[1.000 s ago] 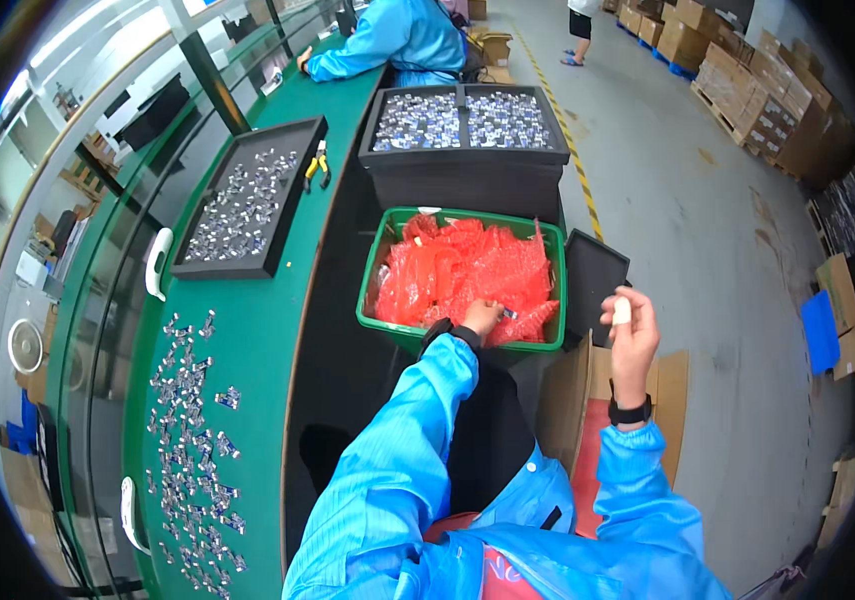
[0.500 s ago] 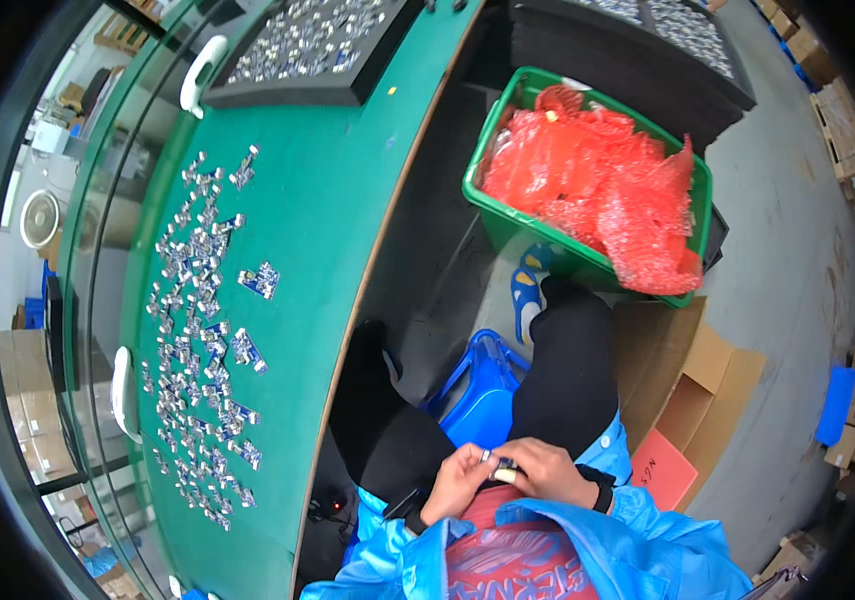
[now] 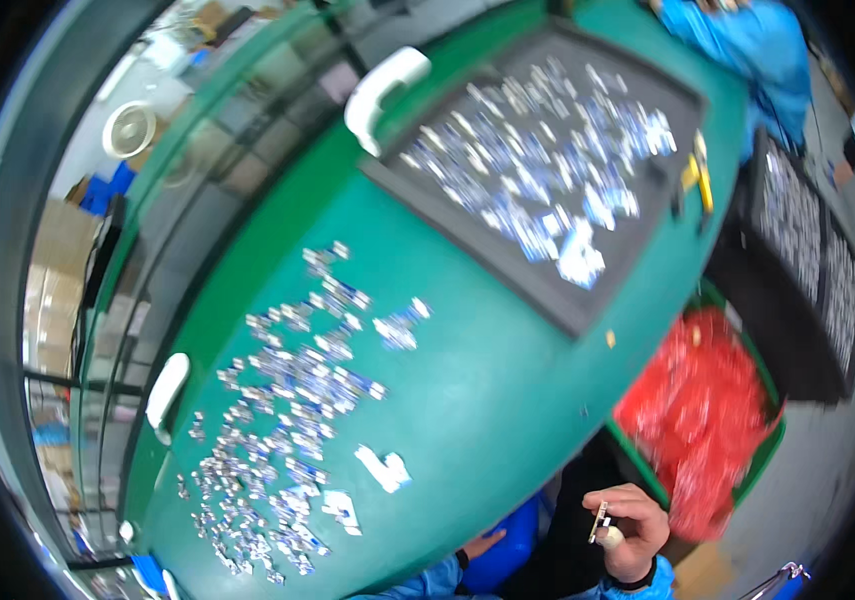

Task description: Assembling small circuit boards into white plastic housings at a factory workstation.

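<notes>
My right hand (image 3: 635,530) is raised beside the table's near edge, with thumb and fingers closed on a small circuit board (image 3: 599,521) held edge-on. Low by the blue stool (image 3: 515,545), my left hand (image 3: 484,544) shows only in part; its fingers look stretched out and hold nothing that I can see. Many small blue-and-silver circuit boards (image 3: 297,385) lie scattered over the green table (image 3: 487,390). A black tray (image 3: 507,270) farther back holds several more such boards (image 3: 537,160), smeared by motion.
Pliers with yellow handles (image 3: 702,180) lie right of the tray. A green crate (image 3: 762,455) with red bubble wrap (image 3: 697,420) stands off the table's right side, near stacked black trays (image 3: 787,300). Another person in a blue jacket (image 3: 747,50) is at the far right. White handles (image 3: 167,390) line the left side.
My view has swung toward the table and black tray. My hands, together at my lap before, are apart; the right one has come up with the board, the left one stays low.
</notes>
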`<state>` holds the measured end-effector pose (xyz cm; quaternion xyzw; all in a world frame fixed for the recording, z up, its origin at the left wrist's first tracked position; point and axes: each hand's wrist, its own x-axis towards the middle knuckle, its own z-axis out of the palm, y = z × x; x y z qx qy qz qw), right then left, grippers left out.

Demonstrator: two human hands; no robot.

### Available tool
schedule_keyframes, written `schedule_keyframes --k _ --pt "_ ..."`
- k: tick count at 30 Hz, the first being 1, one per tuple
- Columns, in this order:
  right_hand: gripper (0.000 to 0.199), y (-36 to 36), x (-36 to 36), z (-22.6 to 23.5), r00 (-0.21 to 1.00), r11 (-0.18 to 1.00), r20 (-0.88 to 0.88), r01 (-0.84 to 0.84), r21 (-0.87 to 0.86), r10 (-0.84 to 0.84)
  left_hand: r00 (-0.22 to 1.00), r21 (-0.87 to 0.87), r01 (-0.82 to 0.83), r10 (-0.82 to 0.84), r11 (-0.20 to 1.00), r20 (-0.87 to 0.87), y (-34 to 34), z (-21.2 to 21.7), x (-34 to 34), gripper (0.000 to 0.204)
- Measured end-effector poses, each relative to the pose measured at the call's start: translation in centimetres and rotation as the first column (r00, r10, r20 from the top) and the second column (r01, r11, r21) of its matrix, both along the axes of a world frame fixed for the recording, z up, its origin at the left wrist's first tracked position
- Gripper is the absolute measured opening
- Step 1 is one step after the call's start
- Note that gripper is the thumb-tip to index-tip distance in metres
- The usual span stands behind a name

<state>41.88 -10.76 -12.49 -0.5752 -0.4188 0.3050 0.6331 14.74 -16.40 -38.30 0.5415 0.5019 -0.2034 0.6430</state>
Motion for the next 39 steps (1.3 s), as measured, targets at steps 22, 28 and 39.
schedule_keyframes --k 22,28,39 --pt "0.017 19.0 -1.3 6.8 0.929 0.931 0.245 -0.323 0.170 0.277 0.716 0.072 -0.126 0.041 0.989 0.697 2.4 23.0 -3.8 0.047" --pt "0.013 31.3 -3.0 11.7 0.788 0.945 0.557 -0.328 0.019 0.262 0.636 0.116 -0.600 0.385 0.791 0.669 0.9 41.6 -17.6 0.046" --pt "0.034 57.6 0.9 3.0 0.253 0.866 0.946 0.403 -0.295 0.204 0.953 0.993 0.038 0.304 -0.113 -0.002 35.0 34.1 -28.1 0.064"
